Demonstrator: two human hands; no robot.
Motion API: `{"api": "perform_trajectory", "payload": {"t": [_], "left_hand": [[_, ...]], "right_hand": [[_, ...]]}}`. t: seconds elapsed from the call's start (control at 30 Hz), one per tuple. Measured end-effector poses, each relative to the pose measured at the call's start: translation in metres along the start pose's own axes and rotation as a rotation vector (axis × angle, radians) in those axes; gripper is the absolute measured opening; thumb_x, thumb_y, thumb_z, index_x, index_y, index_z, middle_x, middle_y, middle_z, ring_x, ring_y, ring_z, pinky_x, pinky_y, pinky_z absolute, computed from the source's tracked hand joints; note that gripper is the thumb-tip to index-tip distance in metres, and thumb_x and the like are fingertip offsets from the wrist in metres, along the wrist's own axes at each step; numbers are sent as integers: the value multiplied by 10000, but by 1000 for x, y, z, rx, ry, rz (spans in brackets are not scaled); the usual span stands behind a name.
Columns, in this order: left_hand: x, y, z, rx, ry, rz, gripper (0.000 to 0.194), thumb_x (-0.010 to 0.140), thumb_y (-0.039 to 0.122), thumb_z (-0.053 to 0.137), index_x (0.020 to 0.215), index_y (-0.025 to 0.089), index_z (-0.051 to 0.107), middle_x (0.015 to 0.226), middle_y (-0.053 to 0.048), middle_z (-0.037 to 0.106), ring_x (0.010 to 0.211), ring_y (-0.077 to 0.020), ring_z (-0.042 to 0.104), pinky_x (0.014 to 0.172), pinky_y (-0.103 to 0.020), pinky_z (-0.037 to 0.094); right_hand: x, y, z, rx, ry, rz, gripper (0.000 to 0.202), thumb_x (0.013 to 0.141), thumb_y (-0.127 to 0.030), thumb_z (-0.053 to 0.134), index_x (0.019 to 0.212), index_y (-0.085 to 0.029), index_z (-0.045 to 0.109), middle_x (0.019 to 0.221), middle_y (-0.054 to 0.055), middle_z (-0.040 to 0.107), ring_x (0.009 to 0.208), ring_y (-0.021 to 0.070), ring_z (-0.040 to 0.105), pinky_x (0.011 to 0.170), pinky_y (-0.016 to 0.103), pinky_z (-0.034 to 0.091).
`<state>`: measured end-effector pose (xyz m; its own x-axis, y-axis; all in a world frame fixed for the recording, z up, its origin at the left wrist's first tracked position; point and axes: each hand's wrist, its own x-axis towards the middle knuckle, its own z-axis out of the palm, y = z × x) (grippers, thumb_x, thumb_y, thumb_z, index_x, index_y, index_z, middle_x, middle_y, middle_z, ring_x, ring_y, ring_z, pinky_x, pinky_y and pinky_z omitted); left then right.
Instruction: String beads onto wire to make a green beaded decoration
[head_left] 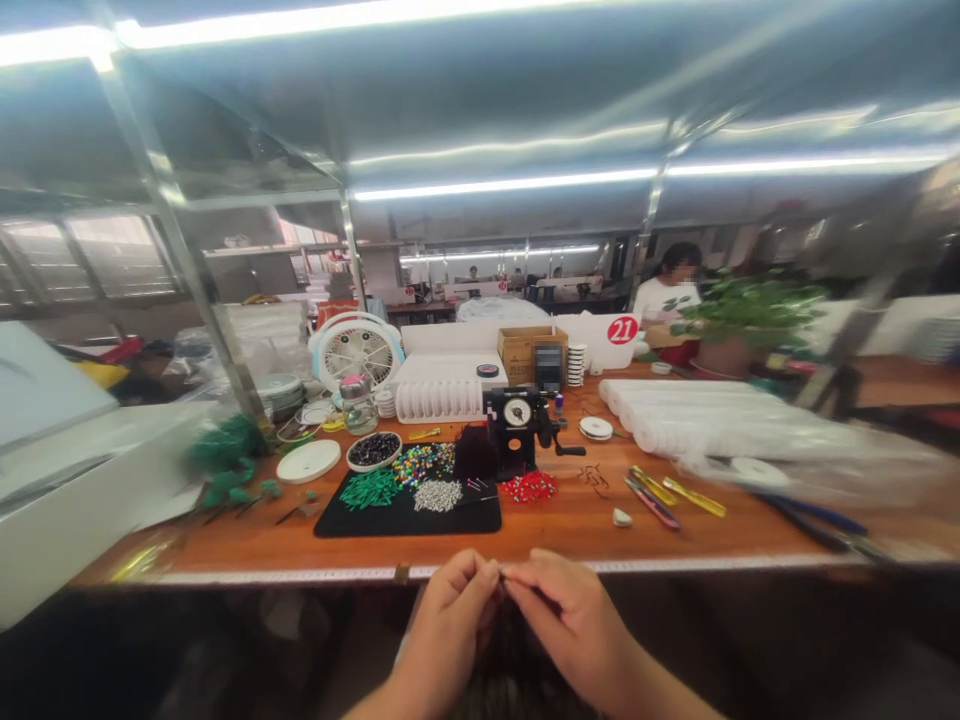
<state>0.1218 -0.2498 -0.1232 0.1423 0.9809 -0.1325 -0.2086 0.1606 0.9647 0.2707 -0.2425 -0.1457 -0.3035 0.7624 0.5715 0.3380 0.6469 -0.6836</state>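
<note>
Your left hand (pixel 454 612) and right hand (pixel 574 612) each show a grip pinched closed, seemingly on a small dark piece (pixel 503 574), mostly hidden, near the tabletop (pixel 570 535) edge; press lightly, evenly

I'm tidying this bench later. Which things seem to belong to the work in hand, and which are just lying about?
Probably the job's:
left hand, right hand, fingertips close together; anything held is too small to identify
green pieces and silvery pieces on the black mat
red pieces beside the mat
perhaps the black cranked device

Probably just lying about:
fan
potted plant
cardboard box
</note>
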Motion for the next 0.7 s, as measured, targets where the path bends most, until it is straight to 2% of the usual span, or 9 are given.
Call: {"api": "perform_trajectory", "payload": {"t": [0.13, 0.37, 0.57, 0.7], "left_hand": [[0, 0, -2, -4, -18, -9, 474, 628, 539, 715, 583, 189, 398, 466, 89, 313, 428, -63, 230, 416, -204, 155], [-1, -2, -4, 47, -2, -7, 473, 650, 562, 686, 587, 192, 398, 461, 85, 317, 413, -64, 236, 420, -209, 162], [-1, 1, 2, -44, 16, -8, 516, 559, 546, 765, 589, 180, 403, 478, 91, 313, 441, -52, 224, 426, -185, 150], [0, 1, 4, -83, 4, -58, 539, 536, 556, 771, 564, 191, 376, 440, 99, 286, 410, -48, 197, 400, -178, 114]], "right_hand": [[-1, 0, -1, 32, -15, 30, 161, 881, -215, 491, 943, -188, 638, 816, 43, 650, 733, 148, 601, 677, 248, 478], [4, -6, 0, 38, -23, 28, 224, 903, -222, 423, 799, -171, 615, 740, 38, 611, 676, 143, 565, 652, 252, 451], [4, -6, -3, 76, -43, 93, 279, 897, -252, 455, 681, -175, 613, 657, 14, 575, 630, 133, 543, 584, 229, 423], [4, -4, -2, 82, -38, 91, 248, 905, -248, 447, 771, -178, 644, 685, 16, 573, 649, 135, 546, 617, 236, 431]]}}
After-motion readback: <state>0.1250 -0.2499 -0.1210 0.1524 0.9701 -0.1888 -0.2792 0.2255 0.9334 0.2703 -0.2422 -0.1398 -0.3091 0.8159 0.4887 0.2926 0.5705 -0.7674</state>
